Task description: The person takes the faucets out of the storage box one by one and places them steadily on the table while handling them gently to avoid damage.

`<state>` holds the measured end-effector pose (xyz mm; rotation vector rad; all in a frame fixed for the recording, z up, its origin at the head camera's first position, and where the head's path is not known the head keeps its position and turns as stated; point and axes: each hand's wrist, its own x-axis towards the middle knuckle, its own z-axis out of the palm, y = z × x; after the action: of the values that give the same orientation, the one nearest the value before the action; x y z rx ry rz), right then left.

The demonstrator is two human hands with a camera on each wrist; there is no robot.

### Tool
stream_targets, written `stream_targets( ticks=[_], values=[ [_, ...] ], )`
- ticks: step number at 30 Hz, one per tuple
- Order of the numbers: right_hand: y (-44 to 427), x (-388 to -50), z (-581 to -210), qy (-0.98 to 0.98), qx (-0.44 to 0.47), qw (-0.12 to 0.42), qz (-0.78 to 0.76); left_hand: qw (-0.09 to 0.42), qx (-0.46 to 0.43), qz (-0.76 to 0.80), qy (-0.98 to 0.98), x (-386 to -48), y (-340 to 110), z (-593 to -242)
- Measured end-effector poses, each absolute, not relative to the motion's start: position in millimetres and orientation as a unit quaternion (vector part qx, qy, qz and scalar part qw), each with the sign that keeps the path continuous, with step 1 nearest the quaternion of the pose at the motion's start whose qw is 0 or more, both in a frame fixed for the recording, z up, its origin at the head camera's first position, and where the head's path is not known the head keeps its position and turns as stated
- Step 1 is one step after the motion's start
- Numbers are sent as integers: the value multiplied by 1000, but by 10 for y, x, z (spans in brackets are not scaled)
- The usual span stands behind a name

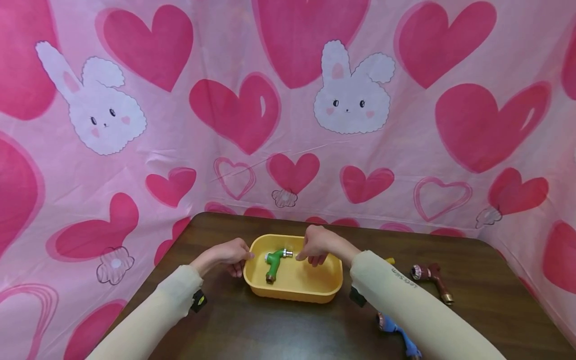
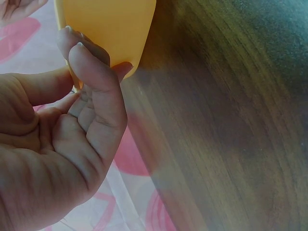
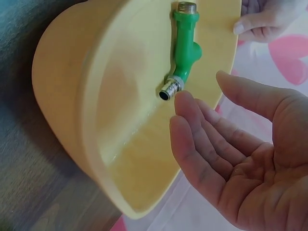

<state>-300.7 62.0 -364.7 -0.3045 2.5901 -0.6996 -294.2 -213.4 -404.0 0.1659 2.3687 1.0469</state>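
Observation:
A yellow plastic basin (image 1: 294,296) with rounded corners stands on the brown table. Inside it, toward the left, lies a green tap (image 1: 273,264) with a silver threaded end and a brass-coloured one. My left hand (image 1: 233,255) pinches the basin's left rim, thumb on one side of the wall and fingers on the other. Over the right part of the basin hovers my right hand (image 1: 318,245). In the right wrist view its fingers (image 3: 202,166) are loosely bent with nothing between them, close to the tap's silver spout end; contact cannot be made out.
Right of the basin lie a dark red tap (image 1: 436,281) and a blue tap (image 1: 398,334), the latter partly behind the right sleeve. A small yellow piece (image 1: 390,260) shows past that sleeve, mostly hidden. A pink heart-and-rabbit cloth (image 1: 288,125) hangs behind the table.

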Motion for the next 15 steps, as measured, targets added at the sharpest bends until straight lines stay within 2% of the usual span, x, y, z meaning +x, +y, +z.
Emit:
stream_targets(
  ticks=[15],
  values=[
    [358, -3028, -3783, 939, -126, 233, -219, 266, 65, 390, 879, -2928, -2138, -4034]
  ],
)
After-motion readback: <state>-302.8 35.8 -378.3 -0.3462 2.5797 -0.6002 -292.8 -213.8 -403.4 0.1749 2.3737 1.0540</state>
